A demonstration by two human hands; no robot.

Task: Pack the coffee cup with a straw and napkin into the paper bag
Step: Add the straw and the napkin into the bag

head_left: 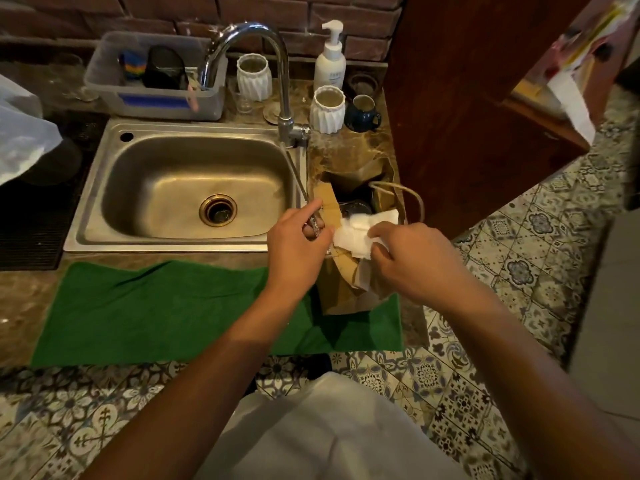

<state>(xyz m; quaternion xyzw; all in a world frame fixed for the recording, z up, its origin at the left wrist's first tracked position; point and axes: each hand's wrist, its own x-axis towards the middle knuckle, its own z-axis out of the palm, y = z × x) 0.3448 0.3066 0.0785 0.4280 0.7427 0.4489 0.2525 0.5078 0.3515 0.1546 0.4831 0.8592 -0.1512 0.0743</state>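
Note:
A brown paper bag (346,285) stands open on the right end of a green towel (166,306), beside the sink. Deep inside it I can make out the dark lid of the coffee cup (355,206). My left hand (298,251) is at the bag's left rim, pinching a thin clear-wrapped straw (300,188) that slants up toward the faucet. My right hand (412,261) holds a white napkin (360,233) over the bag's mouth. The bag's twine handle (414,195) arches at its right side.
A steel sink (104,202) with a tall faucet (282,81) lies left of the bag. Behind it stand two white ribbed cups (327,110), a blue mug (362,114), a pump bottle (330,60) and a grey tub (156,98). A wooden cabinet (467,116) rises close on the right.

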